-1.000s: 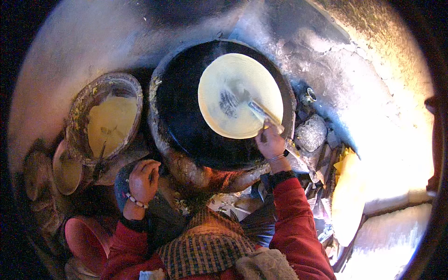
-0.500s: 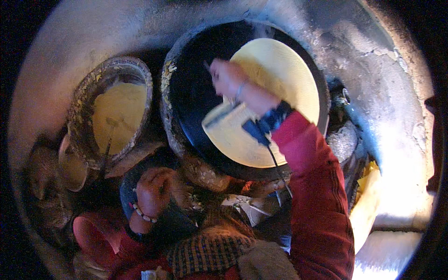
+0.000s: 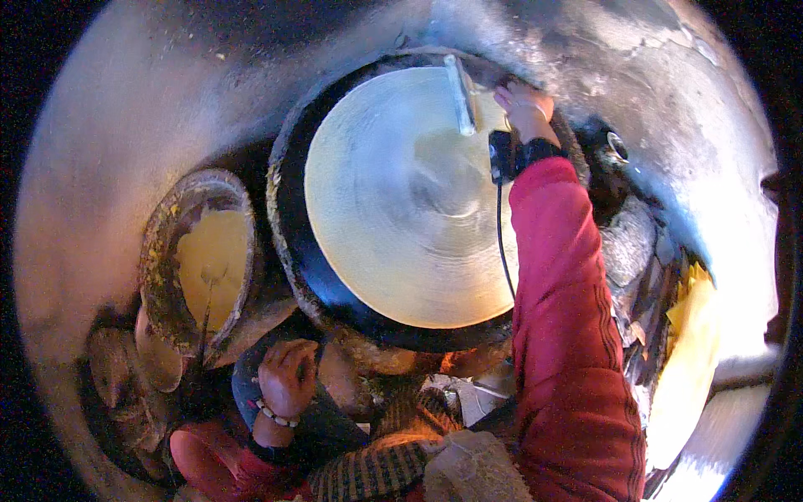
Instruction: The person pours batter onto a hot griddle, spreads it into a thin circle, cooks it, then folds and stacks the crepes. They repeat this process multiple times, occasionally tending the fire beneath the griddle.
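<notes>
A thin, pale yellow round of batter (image 3: 376,243) covers most of the dark round griddle (image 3: 305,280), with faint circular streaks across it. At the griddle's far right edge, my right hand (image 3: 527,106) is closed around the handle of a batter spreader (image 3: 459,96). The spreader's flat, narrow blade lies on the batter near the far rim; its handle is mostly hidden. My left hand (image 3: 288,378) rests on my knee with its fingers curled, and nothing shows in them. Left of the griddle stands a crusted bowl (image 3: 156,259) of yellow batter (image 3: 201,259), a ladle (image 3: 206,314) sticking out of it.
Embers (image 3: 456,362) glow under the griddle's near edge. A dark cable (image 3: 502,234) hangs from my right wrist over the batter. Sooty walls (image 3: 92,201) curve around. Yellow sheets (image 3: 690,360) lie at the right, and a shallow dish (image 3: 161,360) is beside the bowl.
My right hand has swept the spreader away from me and to the right. The batter now covers much more of the griddle, including its left side. My left hand stays on my knee.
</notes>
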